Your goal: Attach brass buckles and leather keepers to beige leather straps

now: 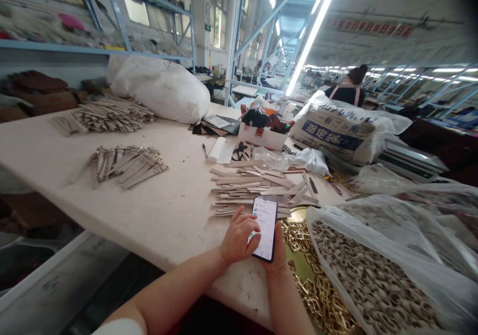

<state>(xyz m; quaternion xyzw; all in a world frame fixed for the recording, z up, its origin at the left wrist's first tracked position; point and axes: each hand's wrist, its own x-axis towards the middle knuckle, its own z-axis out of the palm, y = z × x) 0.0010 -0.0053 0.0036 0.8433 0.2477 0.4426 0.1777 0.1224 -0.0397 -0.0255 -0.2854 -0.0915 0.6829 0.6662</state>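
A smartphone point(266, 231) with a lit white screen is upright in my right hand point(280, 255), which grips it from behind and along its right edge. My left hand point(239, 235) is over the left side of the screen, index finger stretched onto it and the other fingers loosely bent and apart. It holds nothing. Just beyond the phone lies a pile of flat beige strips point(239, 188). Right of my right hand, many gold metal buckles point(324, 295) lie in and around a yellowish tray. Beside them an open clear plastic bag holds small beige loops point(373, 280).
Strips with gold buckles point(127, 166) lie on the left of the table point(179, 235), with a larger strip bundle point(112, 113) behind. A big white sack point(160, 86), a white box point(261, 136) and a printed bag point(336, 128) stand at the back. Another person point(347, 91) is farther off.
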